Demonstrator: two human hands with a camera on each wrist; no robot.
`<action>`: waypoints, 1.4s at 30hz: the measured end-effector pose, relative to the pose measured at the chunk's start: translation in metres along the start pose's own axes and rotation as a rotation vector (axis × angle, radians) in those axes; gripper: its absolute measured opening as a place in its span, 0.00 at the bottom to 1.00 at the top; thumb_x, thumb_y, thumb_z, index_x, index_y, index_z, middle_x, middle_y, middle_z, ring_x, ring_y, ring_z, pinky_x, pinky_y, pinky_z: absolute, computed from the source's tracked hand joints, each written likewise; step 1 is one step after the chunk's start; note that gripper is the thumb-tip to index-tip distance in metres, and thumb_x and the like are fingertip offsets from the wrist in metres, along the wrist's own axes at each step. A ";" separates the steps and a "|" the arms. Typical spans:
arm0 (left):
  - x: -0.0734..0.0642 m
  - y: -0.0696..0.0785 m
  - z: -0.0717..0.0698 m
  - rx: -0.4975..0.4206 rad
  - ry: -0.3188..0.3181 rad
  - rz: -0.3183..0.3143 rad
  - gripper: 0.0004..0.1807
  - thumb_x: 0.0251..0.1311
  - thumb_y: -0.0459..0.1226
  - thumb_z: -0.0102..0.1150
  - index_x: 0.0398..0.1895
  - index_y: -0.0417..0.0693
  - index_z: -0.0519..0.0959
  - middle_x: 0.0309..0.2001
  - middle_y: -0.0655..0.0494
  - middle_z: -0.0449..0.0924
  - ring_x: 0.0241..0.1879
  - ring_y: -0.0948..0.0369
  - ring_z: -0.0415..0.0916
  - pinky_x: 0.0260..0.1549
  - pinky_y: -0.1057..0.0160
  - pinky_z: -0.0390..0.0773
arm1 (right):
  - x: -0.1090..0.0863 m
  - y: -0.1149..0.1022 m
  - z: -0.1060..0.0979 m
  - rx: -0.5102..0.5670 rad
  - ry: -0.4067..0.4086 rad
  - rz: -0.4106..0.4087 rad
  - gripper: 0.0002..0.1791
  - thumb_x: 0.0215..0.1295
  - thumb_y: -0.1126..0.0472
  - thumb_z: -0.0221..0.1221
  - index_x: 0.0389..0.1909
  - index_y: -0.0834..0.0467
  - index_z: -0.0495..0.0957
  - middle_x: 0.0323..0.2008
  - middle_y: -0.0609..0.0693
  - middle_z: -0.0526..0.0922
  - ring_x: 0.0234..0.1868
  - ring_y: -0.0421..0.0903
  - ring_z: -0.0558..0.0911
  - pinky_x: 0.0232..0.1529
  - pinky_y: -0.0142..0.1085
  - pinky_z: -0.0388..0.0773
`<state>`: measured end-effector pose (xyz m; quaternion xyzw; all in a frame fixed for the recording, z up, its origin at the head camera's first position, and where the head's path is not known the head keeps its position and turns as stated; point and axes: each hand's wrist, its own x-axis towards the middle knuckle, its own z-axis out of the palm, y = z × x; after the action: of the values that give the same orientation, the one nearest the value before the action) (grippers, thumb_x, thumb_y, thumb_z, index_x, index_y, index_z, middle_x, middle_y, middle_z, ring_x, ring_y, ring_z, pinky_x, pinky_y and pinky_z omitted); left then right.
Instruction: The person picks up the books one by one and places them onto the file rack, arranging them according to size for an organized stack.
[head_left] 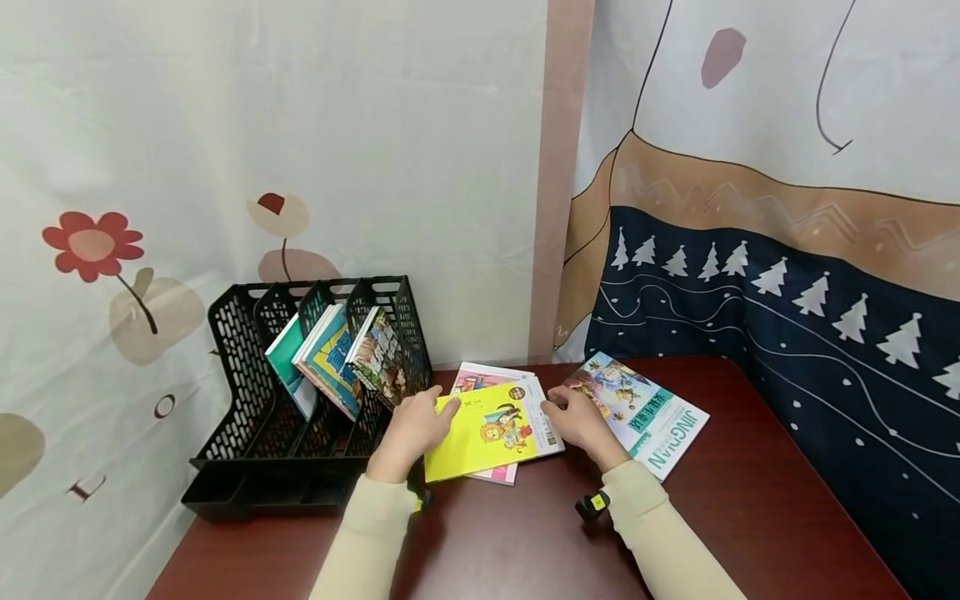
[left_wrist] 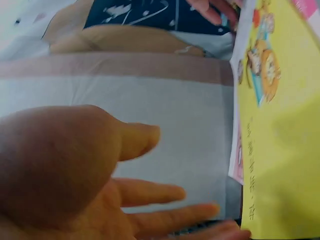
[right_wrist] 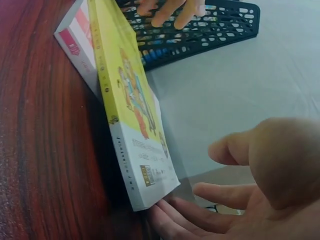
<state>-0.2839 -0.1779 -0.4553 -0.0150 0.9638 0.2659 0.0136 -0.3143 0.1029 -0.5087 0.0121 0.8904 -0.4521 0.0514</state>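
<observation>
A yellow book (head_left: 461,442) with a cartoon lion lies crosswise on top of a pink-and-white book (head_left: 497,475), both on the table. My left hand (head_left: 416,429) is beside the yellow book's left end, fingers extended and thumb apart in the left wrist view. At the opposite, white end is my right hand (head_left: 585,423). In the right wrist view its outer fingertips (right_wrist: 162,217) meet the yellow book's corner, while the thumb (right_wrist: 227,149) stays apart from the cover. Just right of that hand lies another book (head_left: 663,425) with a blue-green and white cover.
A black mesh file organizer (head_left: 300,492) stands at the table's left. In its slots lean a teal book (head_left: 285,354), several light-edged books (head_left: 330,358) and a book with a dark picture cover (head_left: 384,358). Printed curtains (head_left: 450,167) hang behind the wooden table (head_left: 510,542).
</observation>
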 end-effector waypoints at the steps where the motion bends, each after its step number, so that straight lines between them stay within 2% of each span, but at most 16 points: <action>1: -0.001 0.001 0.002 0.026 -0.007 0.001 0.37 0.84 0.54 0.53 0.83 0.38 0.68 0.77 0.34 0.75 0.78 0.34 0.71 0.75 0.34 0.73 | 0.000 0.000 0.000 -0.010 -0.008 -0.002 0.29 0.84 0.50 0.56 0.76 0.61 0.75 0.74 0.63 0.80 0.74 0.60 0.78 0.77 0.59 0.74; 4: -0.005 0.003 0.010 0.095 -0.041 0.005 0.40 0.84 0.54 0.53 0.84 0.34 0.65 0.78 0.31 0.73 0.77 0.33 0.71 0.74 0.34 0.73 | 0.001 0.001 0.001 -0.040 -0.023 -0.015 0.30 0.84 0.50 0.57 0.77 0.62 0.74 0.73 0.64 0.80 0.73 0.60 0.79 0.75 0.59 0.75; 7: -0.006 0.003 0.018 0.141 -0.080 0.003 0.40 0.84 0.54 0.52 0.85 0.35 0.63 0.79 0.30 0.71 0.78 0.32 0.70 0.75 0.34 0.72 | 0.004 0.004 0.001 -0.020 -0.036 -0.009 0.31 0.84 0.50 0.58 0.78 0.62 0.73 0.72 0.65 0.81 0.72 0.60 0.80 0.75 0.58 0.76; 10: -0.005 0.002 0.025 0.147 -0.096 0.003 0.39 0.85 0.53 0.51 0.86 0.36 0.62 0.81 0.30 0.68 0.79 0.31 0.68 0.77 0.33 0.70 | 0.006 0.008 0.001 0.049 -0.060 0.027 0.33 0.83 0.49 0.58 0.80 0.62 0.71 0.73 0.65 0.79 0.73 0.60 0.79 0.76 0.58 0.75; 13: -0.002 0.000 0.029 0.130 -0.081 0.006 0.38 0.85 0.52 0.51 0.86 0.37 0.63 0.81 0.31 0.68 0.79 0.32 0.68 0.77 0.33 0.70 | 0.005 0.011 0.000 0.160 -0.106 0.076 0.36 0.83 0.47 0.59 0.82 0.63 0.68 0.74 0.65 0.78 0.70 0.58 0.80 0.74 0.55 0.77; 16: 0.001 -0.002 0.030 0.119 -0.065 0.024 0.37 0.85 0.52 0.50 0.85 0.36 0.63 0.81 0.32 0.69 0.78 0.34 0.70 0.77 0.34 0.71 | 0.004 0.012 -0.002 0.304 -0.187 0.111 0.37 0.83 0.47 0.59 0.82 0.65 0.66 0.69 0.64 0.82 0.61 0.53 0.86 0.65 0.47 0.85; 18: 0.003 -0.003 0.030 0.114 -0.064 0.036 0.37 0.86 0.52 0.50 0.85 0.36 0.64 0.80 0.33 0.71 0.78 0.35 0.71 0.76 0.35 0.72 | 0.003 0.011 -0.003 0.394 -0.240 0.125 0.36 0.84 0.49 0.59 0.82 0.64 0.65 0.63 0.63 0.85 0.53 0.50 0.90 0.55 0.42 0.89; 21: 0.005 -0.002 0.029 0.104 -0.062 0.041 0.37 0.86 0.52 0.49 0.85 0.37 0.64 0.80 0.33 0.71 0.77 0.35 0.73 0.75 0.36 0.74 | 0.001 0.008 -0.004 0.415 -0.284 0.093 0.36 0.85 0.51 0.57 0.84 0.63 0.62 0.56 0.61 0.88 0.45 0.48 0.92 0.45 0.39 0.91; 26: 0.003 0.000 0.023 0.076 -0.063 0.035 0.37 0.86 0.52 0.50 0.85 0.38 0.64 0.79 0.33 0.72 0.70 0.37 0.78 0.69 0.38 0.78 | -0.002 0.003 -0.009 0.378 -0.286 0.072 0.39 0.87 0.54 0.55 0.89 0.57 0.51 0.56 0.61 0.87 0.43 0.47 0.91 0.42 0.38 0.89; 30: 0.000 0.003 0.018 0.017 -0.061 0.042 0.38 0.85 0.53 0.51 0.87 0.42 0.63 0.82 0.35 0.69 0.66 0.39 0.79 0.64 0.41 0.79 | -0.002 -0.004 -0.020 0.412 -0.240 0.049 0.36 0.87 0.56 0.55 0.89 0.54 0.54 0.60 0.62 0.86 0.46 0.48 0.91 0.45 0.37 0.89; 32: -0.001 0.004 0.015 -0.011 -0.045 0.049 0.39 0.85 0.53 0.51 0.88 0.42 0.60 0.83 0.35 0.66 0.72 0.38 0.76 0.69 0.39 0.77 | -0.003 -0.008 -0.029 0.429 -0.209 0.026 0.35 0.87 0.57 0.55 0.88 0.54 0.57 0.62 0.63 0.86 0.47 0.48 0.91 0.46 0.36 0.89; 33: -0.001 0.005 0.013 -0.024 -0.036 0.049 0.40 0.84 0.53 0.51 0.89 0.42 0.58 0.84 0.35 0.65 0.72 0.38 0.76 0.69 0.39 0.77 | -0.003 -0.010 -0.033 0.440 -0.199 0.014 0.35 0.87 0.57 0.55 0.88 0.54 0.57 0.63 0.64 0.86 0.48 0.48 0.91 0.47 0.36 0.89; 36: -0.001 0.007 0.009 -0.062 -0.015 0.036 0.46 0.84 0.55 0.51 0.91 0.41 0.48 0.71 0.30 0.77 0.60 0.38 0.83 0.60 0.42 0.82 | -0.006 -0.015 -0.047 0.493 -0.179 -0.008 0.36 0.87 0.56 0.55 0.89 0.53 0.55 0.67 0.65 0.83 0.50 0.47 0.91 0.50 0.37 0.91; 38: 0.000 0.007 0.008 -0.064 0.015 0.025 0.49 0.83 0.58 0.50 0.91 0.37 0.46 0.62 0.30 0.82 0.51 0.42 0.84 0.51 0.45 0.83 | -0.009 -0.017 -0.055 0.533 -0.175 -0.017 0.36 0.88 0.57 0.54 0.90 0.52 0.53 0.70 0.66 0.81 0.51 0.47 0.92 0.51 0.39 0.91; 40: 0.001 0.007 0.008 -0.098 0.038 0.014 0.49 0.82 0.62 0.50 0.89 0.36 0.53 0.49 0.33 0.84 0.42 0.45 0.84 0.43 0.48 0.82 | -0.011 -0.019 -0.060 0.558 -0.168 -0.025 0.37 0.88 0.57 0.53 0.90 0.51 0.52 0.71 0.67 0.80 0.51 0.46 0.92 0.51 0.39 0.92; 42: 0.003 0.007 0.008 -0.145 0.077 0.019 0.44 0.82 0.62 0.50 0.83 0.37 0.63 0.46 0.38 0.85 0.40 0.48 0.84 0.40 0.52 0.81 | -0.012 -0.021 -0.063 0.571 -0.163 -0.038 0.37 0.89 0.57 0.53 0.90 0.51 0.50 0.71 0.67 0.80 0.51 0.45 0.92 0.51 0.39 0.92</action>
<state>-0.2871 -0.1678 -0.4589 -0.0171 0.9419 0.3343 -0.0270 -0.3089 0.1421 -0.4536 -0.0269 0.7201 -0.6848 0.1088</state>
